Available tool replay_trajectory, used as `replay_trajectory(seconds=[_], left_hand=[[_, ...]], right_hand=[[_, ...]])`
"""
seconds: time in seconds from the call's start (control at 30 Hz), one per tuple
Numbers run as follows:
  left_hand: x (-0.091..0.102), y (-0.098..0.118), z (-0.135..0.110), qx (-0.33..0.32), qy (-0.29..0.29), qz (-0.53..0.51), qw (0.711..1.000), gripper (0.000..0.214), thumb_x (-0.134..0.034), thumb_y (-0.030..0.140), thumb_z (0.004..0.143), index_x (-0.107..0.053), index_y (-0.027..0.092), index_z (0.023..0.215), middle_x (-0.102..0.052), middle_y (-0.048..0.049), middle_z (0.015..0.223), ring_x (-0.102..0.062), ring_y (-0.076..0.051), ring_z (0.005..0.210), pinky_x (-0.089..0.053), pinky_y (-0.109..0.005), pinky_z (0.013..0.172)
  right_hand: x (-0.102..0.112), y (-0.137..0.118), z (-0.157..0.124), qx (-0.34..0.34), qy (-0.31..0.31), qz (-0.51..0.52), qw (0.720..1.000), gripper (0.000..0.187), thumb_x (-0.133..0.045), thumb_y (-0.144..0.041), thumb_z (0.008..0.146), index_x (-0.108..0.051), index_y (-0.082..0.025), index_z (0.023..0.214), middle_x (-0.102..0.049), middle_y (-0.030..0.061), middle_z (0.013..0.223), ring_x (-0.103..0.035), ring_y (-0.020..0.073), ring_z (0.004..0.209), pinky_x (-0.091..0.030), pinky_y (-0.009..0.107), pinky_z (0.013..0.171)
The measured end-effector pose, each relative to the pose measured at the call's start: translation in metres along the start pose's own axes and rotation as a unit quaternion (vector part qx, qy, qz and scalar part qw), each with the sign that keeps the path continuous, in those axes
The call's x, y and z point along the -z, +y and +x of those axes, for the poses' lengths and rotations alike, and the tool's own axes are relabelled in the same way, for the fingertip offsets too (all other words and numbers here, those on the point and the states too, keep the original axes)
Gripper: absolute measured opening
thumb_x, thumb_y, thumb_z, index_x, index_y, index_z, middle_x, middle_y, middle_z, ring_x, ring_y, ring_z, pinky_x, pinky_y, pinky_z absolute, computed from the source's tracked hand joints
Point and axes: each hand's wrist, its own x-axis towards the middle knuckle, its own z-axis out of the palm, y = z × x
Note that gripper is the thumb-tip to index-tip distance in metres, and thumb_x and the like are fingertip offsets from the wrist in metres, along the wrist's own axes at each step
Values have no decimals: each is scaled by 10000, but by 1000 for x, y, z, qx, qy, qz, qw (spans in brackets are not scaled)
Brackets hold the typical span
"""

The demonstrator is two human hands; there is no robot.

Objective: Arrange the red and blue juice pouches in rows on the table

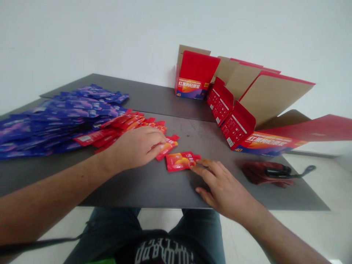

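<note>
A seated person's two bare hands work over loose red-and-orange sachets on a dark grey tabletop (154,192). The right hand (224,189), fingers loosely spread, comes in from the lower right, its fingertips (199,167) meeting the right end of a single sachet (179,161) lying flat near the table's front edge; whether they are pinching it is hard to tell from this angle. The left hand (134,148), fingers pressed together and nearly flat, holds nothing clearly, its fingertips reaching the edge of a second sachet (167,147) lying at a slant just beyond.

Behind it fans an overlapping row of matching red sachets (121,128), beside a broad heap of glossy purple-and-blue sachets (55,119). To the right stand open red cartons printed with Chinese lettering, their bare brown cardboard inner faces showing: one upright carton (192,75) and a larger, partly unfolded carton (239,123). A dark red pouch with a black strap (265,174) lies near the table's right edge. A plain white wall (82,44) rises behind, and pale floor tile (310,190) shows below.
</note>
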Motion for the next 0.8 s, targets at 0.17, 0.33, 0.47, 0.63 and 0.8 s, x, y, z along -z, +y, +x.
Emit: replay_trajectory(seconds=[0.17,0.33,0.47,0.63,0.8], left_hand=[[-11,-20,-5,-27,-21,104,994,356,-583,304,1028,-779,150,1283,-762,-148,1372,-639,-351,1348,-455,-536,1224],[-26,-38,-3,-33,-45,119,991,469,-669,298,962,-721,178,1412,-628,-150,1605,-537,-353,1509,-385,-549,1301],[-25,-50,-6,-27,-61,135,989,389,-626,296,987,-758,193,1338,-698,-132,1507,-593,-339,1447,-413,-534,1278],[-23,-50,-9,-23,-64,140,988,367,-586,221,987,-776,178,1298,-741,-139,1420,-623,-338,1399,-431,-536,1260],[-26,-44,-12,15,-37,159,986,477,-608,197,952,-698,77,1404,-697,-200,1460,-600,-355,1419,-430,-513,1269]], right_hand=[[-9,-6,53,34,-46,-50,997,601,-764,-281,992,-596,-205,1563,-625,172,1565,-616,378,1338,-576,592,1106],[-21,14,86,94,-103,-24,990,438,-512,-186,1130,-630,-247,1547,-699,88,1517,-634,260,1396,-516,481,1216],[-26,33,90,89,-81,-65,991,442,-456,-202,1148,-652,-289,1536,-588,90,1656,-463,341,1592,-408,591,1303],[-12,34,93,54,-38,-26,997,620,-534,-83,1020,-563,-240,1619,-514,145,1703,-489,322,1579,-437,559,1296],[-11,25,123,56,-24,23,998,680,-590,-60,904,-577,-163,1577,-570,192,1631,-531,304,1540,-449,529,1295]])
